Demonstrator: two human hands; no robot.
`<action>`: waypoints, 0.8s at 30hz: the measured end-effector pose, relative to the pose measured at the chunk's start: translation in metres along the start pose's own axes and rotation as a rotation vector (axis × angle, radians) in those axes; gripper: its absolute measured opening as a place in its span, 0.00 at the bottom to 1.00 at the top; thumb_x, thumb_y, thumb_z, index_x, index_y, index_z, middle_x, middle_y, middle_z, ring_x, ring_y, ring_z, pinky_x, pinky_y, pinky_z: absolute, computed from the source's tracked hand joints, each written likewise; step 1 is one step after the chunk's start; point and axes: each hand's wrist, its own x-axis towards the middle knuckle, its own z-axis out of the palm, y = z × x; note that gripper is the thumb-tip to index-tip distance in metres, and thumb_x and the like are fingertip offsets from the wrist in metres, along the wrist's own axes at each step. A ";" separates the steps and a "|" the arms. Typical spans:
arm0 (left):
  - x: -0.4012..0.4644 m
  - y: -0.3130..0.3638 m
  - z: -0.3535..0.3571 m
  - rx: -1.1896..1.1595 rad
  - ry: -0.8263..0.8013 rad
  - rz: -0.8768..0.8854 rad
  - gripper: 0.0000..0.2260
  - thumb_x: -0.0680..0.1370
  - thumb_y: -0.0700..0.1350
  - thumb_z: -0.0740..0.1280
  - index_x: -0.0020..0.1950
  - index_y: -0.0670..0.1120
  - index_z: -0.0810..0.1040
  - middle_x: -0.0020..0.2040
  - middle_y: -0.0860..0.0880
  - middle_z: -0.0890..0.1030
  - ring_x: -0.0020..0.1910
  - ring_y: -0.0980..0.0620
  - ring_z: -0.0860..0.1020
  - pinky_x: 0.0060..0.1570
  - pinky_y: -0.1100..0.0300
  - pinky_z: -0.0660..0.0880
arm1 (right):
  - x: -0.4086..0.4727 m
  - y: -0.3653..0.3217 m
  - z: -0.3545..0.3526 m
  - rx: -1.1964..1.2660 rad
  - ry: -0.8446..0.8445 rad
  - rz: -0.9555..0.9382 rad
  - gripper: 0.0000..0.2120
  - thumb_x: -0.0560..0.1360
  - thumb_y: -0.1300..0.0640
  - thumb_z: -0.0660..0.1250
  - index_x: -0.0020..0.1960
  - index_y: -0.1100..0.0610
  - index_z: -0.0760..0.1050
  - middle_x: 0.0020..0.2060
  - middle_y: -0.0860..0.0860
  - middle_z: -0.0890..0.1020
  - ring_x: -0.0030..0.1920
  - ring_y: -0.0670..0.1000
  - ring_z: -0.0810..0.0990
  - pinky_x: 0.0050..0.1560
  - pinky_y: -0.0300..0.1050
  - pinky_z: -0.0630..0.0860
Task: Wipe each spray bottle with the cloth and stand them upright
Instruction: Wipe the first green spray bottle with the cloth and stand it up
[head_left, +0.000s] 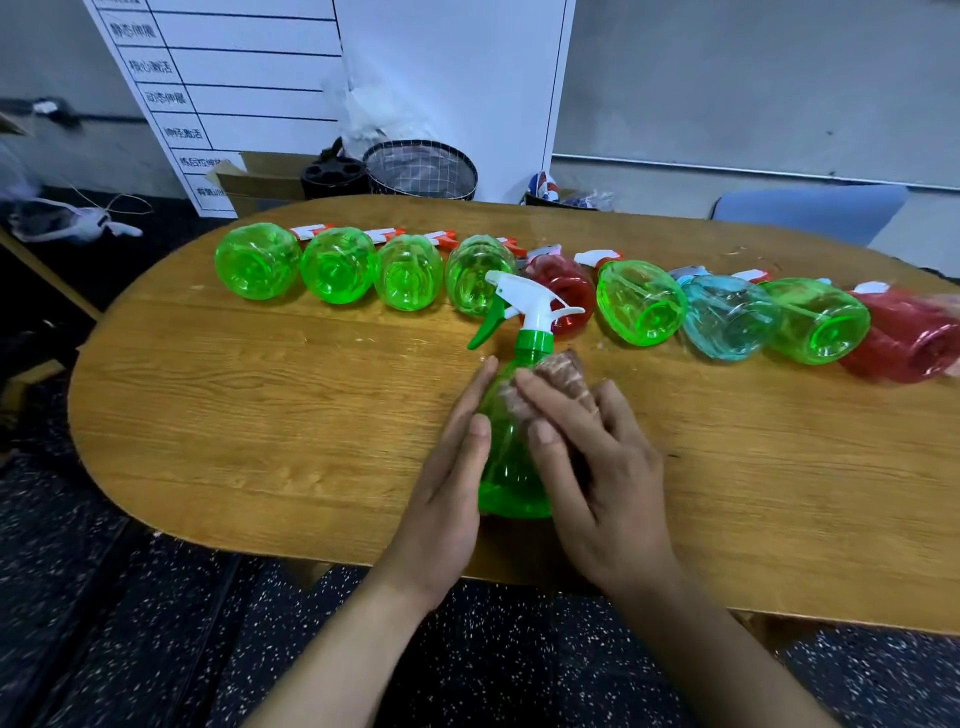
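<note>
We have the wooden table (260, 415) in front of us, and along its far side lies a row of nine bottles (519, 280) on their sides, bases toward us: four green at the left, then red, green, blue, green and red, each touching or just beside its neighbour. None of them stands yet, so by our reckoning the job is barely begun. Nearer to us, between our hands, stands the one upright bottle (511, 457), green and see-through with a white trigger head. It looks empty, so we judge it light and easy to tip, its thin plastic wall stiff enough to rub but likely to dent under a hard squeeze, and smooth enough to slide on the table. The broad belly is where we would steady it; the narrow neck under the green collar gives the surest hold for lifting or turning. Our left hand (452, 467) lies flat against the bottle's left flank, fingers straight and pointing away from us, bracing rather than grasping. Our right hand (597, 462) comes in from the right, fingers laid over the cloth (561, 379) and pressing it onto the bottle's upper shoulder; how far the fingers curl round the cloth we cannot tell, as motion blurs them.
</note>
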 end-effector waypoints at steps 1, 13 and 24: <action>0.000 0.000 -0.001 -0.007 0.020 0.008 0.19 0.87 0.60 0.56 0.79 0.70 0.68 0.82 0.57 0.69 0.82 0.51 0.67 0.80 0.38 0.64 | -0.004 0.000 -0.001 -0.023 -0.033 -0.089 0.18 0.84 0.47 0.63 0.73 0.46 0.78 0.47 0.48 0.71 0.42 0.44 0.71 0.38 0.41 0.72; -0.003 0.005 0.009 0.132 -0.017 0.061 0.19 0.86 0.54 0.55 0.77 0.63 0.69 0.78 0.68 0.71 0.80 0.66 0.65 0.79 0.65 0.62 | 0.012 0.016 -0.010 -0.017 0.045 0.051 0.18 0.84 0.46 0.62 0.72 0.46 0.79 0.46 0.51 0.72 0.42 0.47 0.74 0.42 0.39 0.74; 0.000 0.009 0.004 -0.089 0.096 -0.016 0.20 0.87 0.54 0.54 0.78 0.64 0.72 0.74 0.52 0.80 0.74 0.49 0.78 0.75 0.42 0.72 | -0.004 0.005 -0.009 -0.065 -0.160 -0.340 0.17 0.81 0.47 0.71 0.69 0.46 0.82 0.47 0.52 0.74 0.42 0.48 0.75 0.38 0.45 0.78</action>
